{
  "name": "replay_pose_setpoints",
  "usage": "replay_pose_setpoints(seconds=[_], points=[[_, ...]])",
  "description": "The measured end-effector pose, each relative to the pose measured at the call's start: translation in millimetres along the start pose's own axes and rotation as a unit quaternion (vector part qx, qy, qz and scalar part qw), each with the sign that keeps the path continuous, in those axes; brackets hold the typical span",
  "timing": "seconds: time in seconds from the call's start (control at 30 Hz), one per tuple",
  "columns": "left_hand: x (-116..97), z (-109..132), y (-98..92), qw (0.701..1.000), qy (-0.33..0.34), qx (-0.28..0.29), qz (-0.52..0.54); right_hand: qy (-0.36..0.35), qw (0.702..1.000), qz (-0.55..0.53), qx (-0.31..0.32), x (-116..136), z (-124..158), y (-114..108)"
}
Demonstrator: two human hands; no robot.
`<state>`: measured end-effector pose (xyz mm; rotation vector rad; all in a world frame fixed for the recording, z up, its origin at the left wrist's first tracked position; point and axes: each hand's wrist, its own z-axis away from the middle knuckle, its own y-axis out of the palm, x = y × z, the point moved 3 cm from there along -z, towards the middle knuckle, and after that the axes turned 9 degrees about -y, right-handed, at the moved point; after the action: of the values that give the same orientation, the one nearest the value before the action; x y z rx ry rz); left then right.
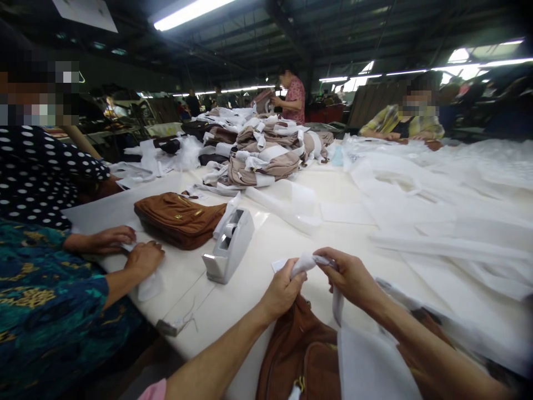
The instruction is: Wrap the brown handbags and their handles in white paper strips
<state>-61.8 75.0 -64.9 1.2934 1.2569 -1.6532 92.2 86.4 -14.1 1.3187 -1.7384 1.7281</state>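
Observation:
A brown bag (300, 353) with a zip and a gold-coloured pull lies right in front of me. White wrapping paper (303, 264) is bunched around what looks like its strap, just above the bag's top. My left hand (283, 290) is closed on that paper from the left. From the right, my right hand (342, 273) pinches the wrapped strap between thumb and fingers. A loose white sheet (370, 361) hangs over the bag's right side, partly under my right forearm.
A grey tape dispenser (231, 244) stands left of my hands, beside another brown bag (183, 218). Co-workers' hands (144, 258) handle white paper at the left. Beige bags (266, 161) are heaped farther back. White sheets (458, 205) cover the right side; people work beyond.

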Motion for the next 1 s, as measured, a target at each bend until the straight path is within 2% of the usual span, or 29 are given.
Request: replay_pose_setpoints(seconds=[0.1,0.27,0.4,0.63,0.7,0.77,0.83,0.87,0.93,1.0], points=[[-11,1,-5.0,0.995,0.046,0.039,-0.076,-0.028,0.999,0.041,0.017,0,-1,-11],[-20,1,-8.6,0.972,0.109,0.114,-0.171,-0.022,0.994,0.017,0.107,-9,3,-21],[-22,-2,-6.8,0.965,0.124,0.135,-0.187,-0.020,0.992,0.065,0.104,-12,3,-24],[-15,-3,-2.3,0.974,0.105,0.098,-0.175,0.004,0.992,0.114,0.060,-2,-3,-11],[-16,-4,-3.9,0.978,0.102,0.091,-0.154,0.001,0.992,0.087,0.089,2,-4,-15],[-19,-7,-8.5,0.982,0.097,0.093,-0.132,-0.010,0.990,0.007,0.140,2,-1,-25],[-22,-13,-17.0,0.985,0.087,0.087,-0.118,-0.017,0.988,-0.036,0.147,-5,8,-38],[-23,-18,-22.4,0.986,0.082,0.076,-0.120,-0.025,0.989,-0.015,0.142,-12,15,-44],[-20,-29,-32.7,0.983,0.076,0.050,-0.159,-0.061,0.980,0.109,0.154,-31,30,-48],[-11,-42,-39.3,0.972,0.070,0.029,-0.221,-0.108,0.944,0.235,0.205,-51,46,-42]])
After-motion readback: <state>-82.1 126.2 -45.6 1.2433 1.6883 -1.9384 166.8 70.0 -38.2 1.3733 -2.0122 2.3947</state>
